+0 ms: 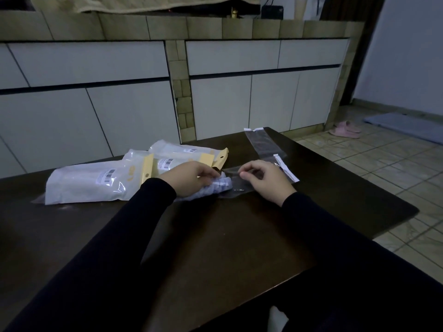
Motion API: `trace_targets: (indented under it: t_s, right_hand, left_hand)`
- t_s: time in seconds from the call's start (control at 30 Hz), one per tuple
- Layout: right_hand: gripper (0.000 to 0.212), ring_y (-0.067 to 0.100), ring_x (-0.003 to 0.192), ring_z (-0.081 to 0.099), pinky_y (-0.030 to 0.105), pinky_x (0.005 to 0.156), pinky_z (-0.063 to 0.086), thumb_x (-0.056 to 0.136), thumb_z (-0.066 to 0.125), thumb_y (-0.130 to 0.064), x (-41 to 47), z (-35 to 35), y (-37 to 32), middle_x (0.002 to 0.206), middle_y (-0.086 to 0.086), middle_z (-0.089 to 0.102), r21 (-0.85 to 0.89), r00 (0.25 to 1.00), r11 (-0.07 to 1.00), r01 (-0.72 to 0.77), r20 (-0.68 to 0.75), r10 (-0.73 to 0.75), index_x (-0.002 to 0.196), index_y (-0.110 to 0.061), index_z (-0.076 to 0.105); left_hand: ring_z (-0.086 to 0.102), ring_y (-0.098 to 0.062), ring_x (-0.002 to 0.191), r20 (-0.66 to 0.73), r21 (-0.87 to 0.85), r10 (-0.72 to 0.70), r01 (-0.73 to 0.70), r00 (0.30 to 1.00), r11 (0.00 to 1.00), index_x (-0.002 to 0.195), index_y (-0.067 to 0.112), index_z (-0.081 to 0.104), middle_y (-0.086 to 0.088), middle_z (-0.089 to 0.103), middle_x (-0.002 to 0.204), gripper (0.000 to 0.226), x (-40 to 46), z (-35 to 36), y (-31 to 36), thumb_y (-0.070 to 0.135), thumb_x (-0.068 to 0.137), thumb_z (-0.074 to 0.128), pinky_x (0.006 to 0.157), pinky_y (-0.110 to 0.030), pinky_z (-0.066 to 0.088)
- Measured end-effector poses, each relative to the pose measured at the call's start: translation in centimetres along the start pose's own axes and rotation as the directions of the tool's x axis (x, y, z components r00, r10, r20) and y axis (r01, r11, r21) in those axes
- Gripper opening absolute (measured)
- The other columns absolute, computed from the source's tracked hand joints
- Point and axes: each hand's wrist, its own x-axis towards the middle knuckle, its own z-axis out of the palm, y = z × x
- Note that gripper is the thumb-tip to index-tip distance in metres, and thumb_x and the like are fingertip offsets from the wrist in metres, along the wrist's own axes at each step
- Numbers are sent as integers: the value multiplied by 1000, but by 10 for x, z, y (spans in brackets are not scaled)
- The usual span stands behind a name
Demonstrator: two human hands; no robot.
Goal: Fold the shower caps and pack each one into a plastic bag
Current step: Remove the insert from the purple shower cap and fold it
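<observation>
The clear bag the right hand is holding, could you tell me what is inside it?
The folded shower cap is entering the clear bag at its mouth; the left hand covers the cap's other end.

A home kitchen: tiled counter (167, 27), white cabinet doors (134, 116), pink slippers (346, 130) on tiled floor (383, 159).
</observation>
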Motion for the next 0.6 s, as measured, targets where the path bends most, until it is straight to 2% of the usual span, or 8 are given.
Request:
trace_targets:
  t_s: [0.1, 0.17, 0.23, 0.37, 0.47, 0.53, 0.6]
  right_hand:
    - [16, 0, 96, 55, 12, 75, 42, 92, 61, -25, -3, 2, -3, 100, -15, 61, 55, 999, 998, 39, -6, -39, 90, -41, 62]
    - [15, -1, 95, 55, 10, 74, 42, 92, 62, -24, -4, 2, -5, 99, -15, 63, 76, 997, 995, 67, -30, -65, 92, -40, 64]
    - [15, -3, 96, 56, 9, 75, 41, 91, 62, -23, -5, 1, -5, 100, -14, 64, 70, 997, 995, 70, -27, -68, 93, -38, 65]
    - [12, 1, 96, 55, 23, 81, 44, 91, 62, -30, 0, -1, 1, 98, -15, 64, -37, 999, 999, -30, 20, 30, 89, -42, 64]
    - [8, 2, 96, 53, 25, 82, 42, 93, 59, -33, 3, 1, 4, 98, -16, 61, -87, 997, 994, -70, 3, 71, 93, -41, 63]
    - [8, 1, 95, 52, 24, 81, 41, 93, 59, -33, 4, 2, 5, 97, -18, 58, -95, 996, 992, -84, -28, 82, 95, -40, 62]
    - [9, -1, 92, 51, 21, 78, 39, 93, 59, -31, 3, 2, 3, 94, -20, 58, -66, 997, 995, -76, -33, 74, 93, -39, 63]
  left_hand:
    - [51, -15, 120, -33, 29, 27, -26, 999, 999, 127, 31, 59, 5, 57, 132, 31, 2, -6, 12, 26, 100, 47, 105, -27, 35]
    - [54, -14, 115, -26, 6, 62, -62, 998, 998, 123, 28, 63, 3, 62, 126, 29, 4, -6, 21, 24, 97, 51, 94, -20, 37]
    - [56, -14, 108, -6, 4, 76, -76, 997, 997, 118, 29, 67, 3, 65, 118, 25, 7, -1, 27, 28, 96, 54, 91, -21, 39]
    - [56, -8, 96, -48, -94, -11, 6, 999, 996, 108, 29, 71, 7, 68, 102, 27, 7, 3, 20, 44, 89, 61, 84, -24, 41]
    - [54, -6, 103, 39, -201, -46, 53, 998, 978, 110, 31, 68, 11, 65, 109, 27, -5, -9, 5, 43, 86, 65, 89, -22, 41]
    - [54, -4, 103, 127, -192, -83, 107, 988, 976, 113, 32, 65, 13, 63, 107, 29, -16, -15, -3, 40, 85, 67, 86, -18, 40]
    - [57, -6, 98, 134, -158, -125, 145, 983, 977, 114, 29, 64, 10, 63, 105, 30, -20, -13, -5, 37, 86, 67, 81, -18, 43]
